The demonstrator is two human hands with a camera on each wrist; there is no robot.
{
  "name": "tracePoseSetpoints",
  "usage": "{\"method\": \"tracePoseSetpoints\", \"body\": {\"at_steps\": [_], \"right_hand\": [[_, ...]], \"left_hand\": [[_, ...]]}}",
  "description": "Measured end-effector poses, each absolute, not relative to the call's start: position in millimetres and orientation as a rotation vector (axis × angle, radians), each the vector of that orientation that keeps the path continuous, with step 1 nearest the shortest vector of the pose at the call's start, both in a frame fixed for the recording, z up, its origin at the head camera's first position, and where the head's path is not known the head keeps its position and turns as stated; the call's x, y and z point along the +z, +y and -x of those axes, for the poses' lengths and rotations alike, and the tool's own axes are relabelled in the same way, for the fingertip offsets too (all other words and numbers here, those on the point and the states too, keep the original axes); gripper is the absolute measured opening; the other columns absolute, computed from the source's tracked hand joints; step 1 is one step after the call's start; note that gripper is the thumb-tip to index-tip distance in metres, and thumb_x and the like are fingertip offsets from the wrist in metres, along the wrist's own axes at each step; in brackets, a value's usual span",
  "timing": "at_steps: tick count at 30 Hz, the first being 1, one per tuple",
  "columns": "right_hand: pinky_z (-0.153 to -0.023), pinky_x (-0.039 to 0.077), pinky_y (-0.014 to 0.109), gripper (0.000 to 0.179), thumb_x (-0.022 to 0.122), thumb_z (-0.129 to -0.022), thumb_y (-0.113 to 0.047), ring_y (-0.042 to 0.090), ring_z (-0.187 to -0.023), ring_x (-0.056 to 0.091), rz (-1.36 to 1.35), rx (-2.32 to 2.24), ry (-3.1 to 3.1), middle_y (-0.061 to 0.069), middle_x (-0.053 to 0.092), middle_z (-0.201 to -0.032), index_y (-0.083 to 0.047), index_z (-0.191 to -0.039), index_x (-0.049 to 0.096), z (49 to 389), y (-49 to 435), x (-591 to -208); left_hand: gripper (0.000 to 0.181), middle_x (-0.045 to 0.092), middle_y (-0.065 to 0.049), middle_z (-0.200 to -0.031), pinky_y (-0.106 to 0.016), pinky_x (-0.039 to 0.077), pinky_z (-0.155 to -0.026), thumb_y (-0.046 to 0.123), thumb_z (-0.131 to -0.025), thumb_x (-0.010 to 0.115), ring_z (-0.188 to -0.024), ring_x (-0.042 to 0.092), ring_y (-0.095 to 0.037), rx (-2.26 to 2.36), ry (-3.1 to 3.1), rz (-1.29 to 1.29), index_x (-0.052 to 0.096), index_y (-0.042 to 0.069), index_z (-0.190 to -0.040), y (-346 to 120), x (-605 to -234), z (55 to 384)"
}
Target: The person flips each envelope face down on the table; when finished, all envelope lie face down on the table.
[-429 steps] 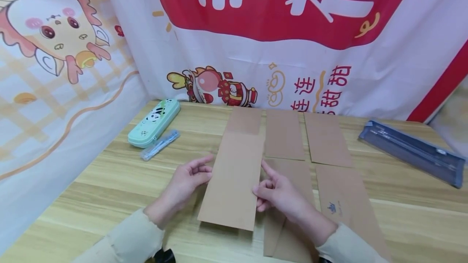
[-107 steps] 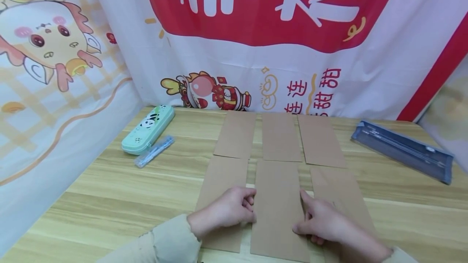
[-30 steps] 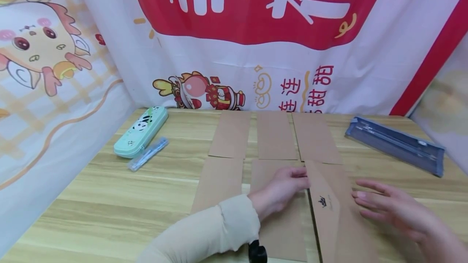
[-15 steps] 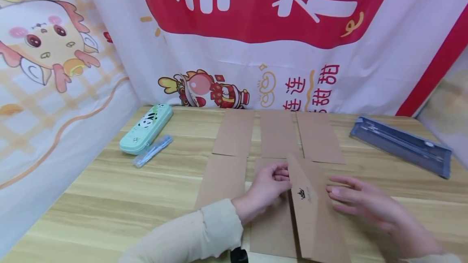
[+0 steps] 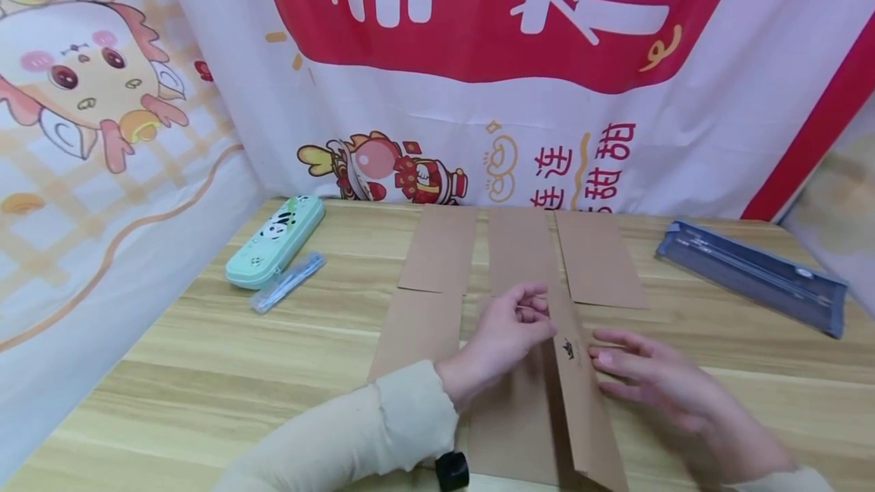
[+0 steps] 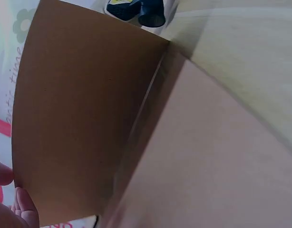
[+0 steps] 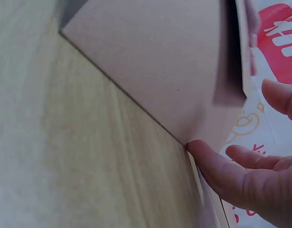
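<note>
A brown kraft paper envelope (image 5: 588, 408) with a small crown print stands tilted over the front middle envelope (image 5: 509, 443), its left side raised. My left hand (image 5: 502, 336) pinches that raised edge. In the left wrist view, the fingertips (image 6: 24, 202) sit at the edge of the lifted brown panel (image 6: 74, 109). My right hand (image 5: 659, 378) is beside the envelope's right side, fingers extended. In the right wrist view, one fingertip (image 7: 196, 148) touches the envelope's corner, with the thumb held apart. Another plain brown envelope (image 5: 420, 332) lies flat at front left.
Behind lie three brown envelopes in a row: left (image 5: 437, 249), middle (image 5: 519, 245) and right (image 5: 601, 260). A mint panda pencil case (image 5: 276, 241) and a clear blue packet (image 5: 287, 283) are at back left. A blue mesh zip pouch (image 5: 752, 279) lies at right. A printed cloth (image 5: 383, 97) hangs behind.
Earlier both hands were at the front middle envelope, which now lies flat. The left hand has since lifted the crown-printed envelope's left side and brought it left; the right hand followed and the envelope tilted steeper.
</note>
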State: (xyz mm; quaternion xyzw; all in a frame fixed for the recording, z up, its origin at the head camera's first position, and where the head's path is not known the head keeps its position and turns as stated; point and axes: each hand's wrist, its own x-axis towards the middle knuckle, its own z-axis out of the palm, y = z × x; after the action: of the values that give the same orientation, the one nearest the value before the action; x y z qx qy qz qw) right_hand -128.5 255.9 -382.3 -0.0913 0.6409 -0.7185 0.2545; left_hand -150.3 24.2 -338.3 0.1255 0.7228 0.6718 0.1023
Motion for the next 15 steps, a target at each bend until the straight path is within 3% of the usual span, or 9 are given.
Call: {"method": "tracePoseSetpoints", "body": {"at_steps": [4,11,15], "right_hand": [[-0.092,0.048,0.031,0.056,0.046,-0.096,-0.010,0.011,-0.107,0.058,0.243,-1.979,1.676,-0.005,0.060,-0.115,0.007,-0.142,0.018,128,257,-384],[-0.090,0.047,0.031,0.038,0.042,-0.098,-0.012,0.011,-0.107,0.057,0.269,-1.974,1.663,-0.008,0.059,-0.118,-0.011,-0.135,0.035,126,263,-385],[-0.090,0.048,0.032,0.043,0.041,-0.098,-0.010,0.013,-0.106,0.057,0.298,-1.981,1.648,-0.007,0.059,-0.118,-0.005,-0.139,0.030,126,266,-387]], "left_hand": [[0.046,0.056,-0.003,-0.099,-0.017,0.050,-0.072,0.001,-0.080,0.065,-0.082,0.054,-0.005,1.958,2.130,-0.439,0.053,0.002,-0.124,35,-331,152],[0.046,0.056,0.000,-0.096,-0.013,0.048,-0.070,0.000,-0.078,0.066,-0.078,0.052,-0.001,1.942,2.129,-0.506,0.055,0.000,-0.123,53,-324,154],[0.045,0.056,-0.001,-0.096,-0.012,0.047,-0.068,0.000,-0.079,0.066,-0.076,0.052,-0.001,1.927,2.121,-0.512,0.055,0.002,-0.122,60,-321,155]]}}
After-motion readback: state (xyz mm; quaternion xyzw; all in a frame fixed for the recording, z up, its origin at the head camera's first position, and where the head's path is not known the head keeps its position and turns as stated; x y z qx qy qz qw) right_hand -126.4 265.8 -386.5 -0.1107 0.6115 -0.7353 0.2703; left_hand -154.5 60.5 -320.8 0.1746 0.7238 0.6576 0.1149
